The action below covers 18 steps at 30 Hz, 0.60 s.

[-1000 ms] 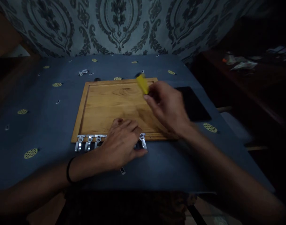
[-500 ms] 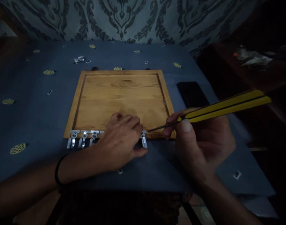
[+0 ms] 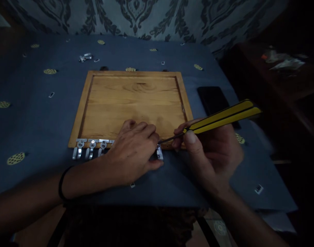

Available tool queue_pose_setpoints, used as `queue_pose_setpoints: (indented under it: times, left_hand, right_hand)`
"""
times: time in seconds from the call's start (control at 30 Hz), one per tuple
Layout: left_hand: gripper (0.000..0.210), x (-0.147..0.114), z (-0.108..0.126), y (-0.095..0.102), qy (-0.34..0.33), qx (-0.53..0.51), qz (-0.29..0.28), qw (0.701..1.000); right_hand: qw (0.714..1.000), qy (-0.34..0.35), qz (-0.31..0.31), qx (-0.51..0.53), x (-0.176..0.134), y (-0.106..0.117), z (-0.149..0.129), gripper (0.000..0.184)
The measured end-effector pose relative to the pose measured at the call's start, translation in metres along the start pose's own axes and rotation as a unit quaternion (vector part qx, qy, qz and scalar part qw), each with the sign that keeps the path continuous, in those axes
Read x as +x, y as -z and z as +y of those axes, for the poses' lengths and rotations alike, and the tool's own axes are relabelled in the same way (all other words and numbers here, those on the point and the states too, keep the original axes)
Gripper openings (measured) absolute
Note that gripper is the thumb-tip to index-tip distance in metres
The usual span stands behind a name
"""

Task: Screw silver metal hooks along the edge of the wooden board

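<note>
A framed wooden board (image 3: pixel 136 103) lies flat on the table, with several silver metal hooks (image 3: pixel 80 147) along its near edge. My left hand (image 3: pixel 136 147) rests over that edge with bent fingers, hiding part of the row. Its fingers and thumb close around a metal hook (image 3: pixel 160 153) at the right end of the row. In my right hand (image 3: pixel 210 154) is a screwdriver (image 3: pixel 223 118) with a yellow and black handle, gripped near its thin shaft. The shaft slants down left, its tip at the top of that hook.
Loose metal hooks (image 3: pixel 85 57) lie behind the board at the left. A black phone-like object (image 3: pixel 212 97) sits to the board's right, partly behind my right hand. Blue cloth (image 3: pixel 38 127) with yellow spots covers the table. Clear plastic packaging (image 3: pixel 285 60) lies on a dark surface at far right.
My right hand and the screwdriver have moved left, bringing the tip closer in to the hook. The left hand keeps its place on the edge. The view has shifted slightly.
</note>
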State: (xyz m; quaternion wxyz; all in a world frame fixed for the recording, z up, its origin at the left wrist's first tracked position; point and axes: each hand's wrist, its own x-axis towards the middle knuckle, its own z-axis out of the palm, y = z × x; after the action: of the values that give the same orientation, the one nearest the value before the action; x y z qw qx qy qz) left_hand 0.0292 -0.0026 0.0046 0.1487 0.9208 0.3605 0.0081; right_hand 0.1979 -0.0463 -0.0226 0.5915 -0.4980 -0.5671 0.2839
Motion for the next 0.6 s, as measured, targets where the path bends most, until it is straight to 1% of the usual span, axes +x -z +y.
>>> queue_pose_setpoints:
  times: [0.23, 0.4, 0.6]
  left_hand:
    - [0.037, -0.0014, -0.0014, -0.0019, -0.011, -0.003, 0.017, 1.000]
    - [0.038, -0.0011, -0.0001, -0.0001, -0.004, -0.006, 0.000, 1.000]
    - [0.039, -0.0009, -0.0001, -0.0001, -0.003, -0.005, -0.002, 1.000]
  right_hand:
    - [1.000, 0.006, -0.007, -0.007, 0.0004, 0.0004, 0.0019, 0.010]
    - [1.000, 0.019, -0.017, -0.009, 0.0004, 0.0008, 0.0043, 0.010]
    - [0.999, 0.039, -0.004, -0.030, -0.0004, 0.0016, 0.0052, 0.013]
